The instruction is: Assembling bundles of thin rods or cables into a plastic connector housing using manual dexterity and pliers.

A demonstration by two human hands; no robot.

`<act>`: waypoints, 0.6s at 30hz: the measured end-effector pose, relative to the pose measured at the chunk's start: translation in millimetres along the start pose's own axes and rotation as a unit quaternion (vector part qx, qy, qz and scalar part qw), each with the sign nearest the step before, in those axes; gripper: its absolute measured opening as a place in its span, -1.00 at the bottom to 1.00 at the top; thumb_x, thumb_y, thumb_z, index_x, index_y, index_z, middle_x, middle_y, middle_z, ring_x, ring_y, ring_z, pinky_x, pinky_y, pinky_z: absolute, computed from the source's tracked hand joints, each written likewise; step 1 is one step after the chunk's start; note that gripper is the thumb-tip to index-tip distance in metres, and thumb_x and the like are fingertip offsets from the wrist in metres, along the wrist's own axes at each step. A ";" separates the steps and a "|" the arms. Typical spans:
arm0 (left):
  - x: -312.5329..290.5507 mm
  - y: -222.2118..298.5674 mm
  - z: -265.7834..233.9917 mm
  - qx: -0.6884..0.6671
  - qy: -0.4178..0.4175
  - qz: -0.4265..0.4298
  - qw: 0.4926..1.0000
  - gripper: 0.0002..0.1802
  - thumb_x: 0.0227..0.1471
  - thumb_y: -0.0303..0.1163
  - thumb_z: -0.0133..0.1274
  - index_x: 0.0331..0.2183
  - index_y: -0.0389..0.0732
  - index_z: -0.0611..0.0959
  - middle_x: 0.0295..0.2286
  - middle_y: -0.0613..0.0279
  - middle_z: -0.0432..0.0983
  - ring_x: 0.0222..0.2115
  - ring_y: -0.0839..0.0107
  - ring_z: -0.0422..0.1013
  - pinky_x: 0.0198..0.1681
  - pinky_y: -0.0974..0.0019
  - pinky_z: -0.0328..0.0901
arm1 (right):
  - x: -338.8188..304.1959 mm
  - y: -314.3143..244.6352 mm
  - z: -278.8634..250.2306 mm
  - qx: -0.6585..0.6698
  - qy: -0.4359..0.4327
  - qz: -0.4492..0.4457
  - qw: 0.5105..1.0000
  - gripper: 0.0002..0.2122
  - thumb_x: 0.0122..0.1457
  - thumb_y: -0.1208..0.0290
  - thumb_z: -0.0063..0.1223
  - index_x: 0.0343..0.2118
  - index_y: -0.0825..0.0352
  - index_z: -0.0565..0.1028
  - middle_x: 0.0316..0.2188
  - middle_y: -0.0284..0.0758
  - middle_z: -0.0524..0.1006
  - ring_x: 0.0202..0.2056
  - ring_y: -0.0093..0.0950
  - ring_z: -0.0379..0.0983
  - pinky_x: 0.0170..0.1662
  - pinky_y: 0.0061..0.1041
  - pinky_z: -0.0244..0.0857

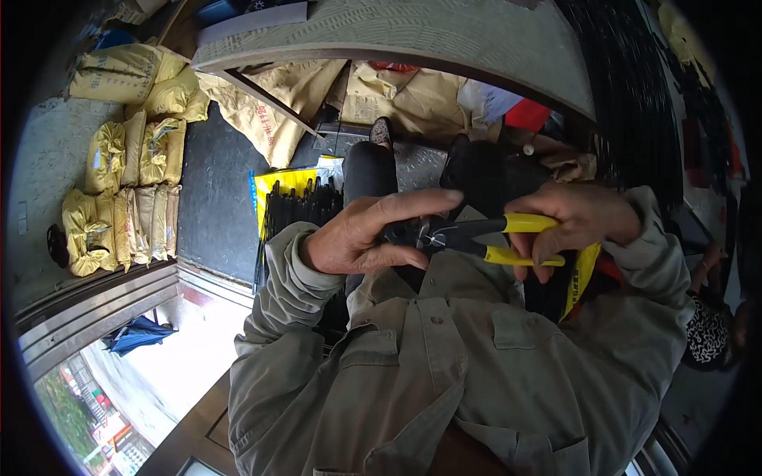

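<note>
My right hand (573, 222) is closed on the yellow-handled pliers (472, 230), its fingers around the two grips, which stand apart. The pliers point left across my lap, their metal jaws at a small black part (403, 232). My left hand (361, 236) holds that part between thumb and fingers, right beside the jaws. The part's exact kind is too dark to tell, and the hand partly hides it. Below my left wrist, a bundle of black rods or tubes (304, 205) lies beside my leg on a yellow bag (272, 186).
A grey table (397, 36) crosses in front of me, with brown paper sacks (421, 99) beneath. Several yellow packages (147, 151) stack along the left wall. Long black strands (627, 95) hang at the right. A blue umbrella (139, 336) lies by the doorway. Another person (706, 333) is at the far right.
</note>
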State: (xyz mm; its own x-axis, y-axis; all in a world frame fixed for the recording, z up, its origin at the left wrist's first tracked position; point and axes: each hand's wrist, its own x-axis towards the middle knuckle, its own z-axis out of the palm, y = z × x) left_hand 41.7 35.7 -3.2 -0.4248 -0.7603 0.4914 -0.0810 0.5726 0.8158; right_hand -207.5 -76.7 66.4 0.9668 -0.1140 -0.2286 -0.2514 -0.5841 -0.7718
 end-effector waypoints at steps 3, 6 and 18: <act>-2.9 -1.8 6.3 -0.026 0.019 -0.018 0.999 -0.35 -0.22 -0.20 0.18 -0.11 -0.32 0.34 -0.24 0.04 0.37 -0.28 0.19 0.38 -0.22 0.34 0.25 | 5.8 13.4 -0.7 0.234 -0.067 0.031 0.970 -0.70 -0.12 0.36 0.18 -0.35 0.37 0.38 -0.24 -0.17 0.34 -0.29 -0.34 0.38 -0.25 -0.42 0.30; -8.1 -3.6 17.4 0.004 0.064 -0.027 0.998 -0.35 -0.23 -0.19 0.19 -0.12 -0.32 0.35 -0.24 0.04 0.37 -0.28 0.17 0.38 -0.21 0.34 0.25 | 9.0 17.5 6.3 0.380 -0.107 0.045 0.918 -0.68 -0.16 0.36 0.21 -0.35 0.37 0.38 -0.25 -0.14 0.33 -0.30 -0.32 0.38 -0.24 -0.42 0.30; -1.9 -7.1 36.0 0.032 0.122 -0.060 0.990 -0.34 -0.25 -0.15 0.19 -0.12 -0.27 0.35 -0.25 0.06 0.38 -0.35 0.25 0.41 -0.26 0.37 0.26 | -5.4 -4.2 11.8 -0.297 0.161 -0.042 0.940 -0.70 -0.13 0.52 0.09 -0.26 0.39 0.40 -0.19 -0.22 0.30 -0.23 -0.27 0.34 -0.20 -0.40 0.25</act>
State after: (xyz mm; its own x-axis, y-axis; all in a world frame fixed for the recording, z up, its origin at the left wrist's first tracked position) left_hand 10.6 44.1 -20.9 -0.1782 -0.8706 0.4586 -0.1785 0.4869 0.8550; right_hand -212.2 -64.1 63.8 0.9699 -0.2286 0.0844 -0.1955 -0.9367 -0.2905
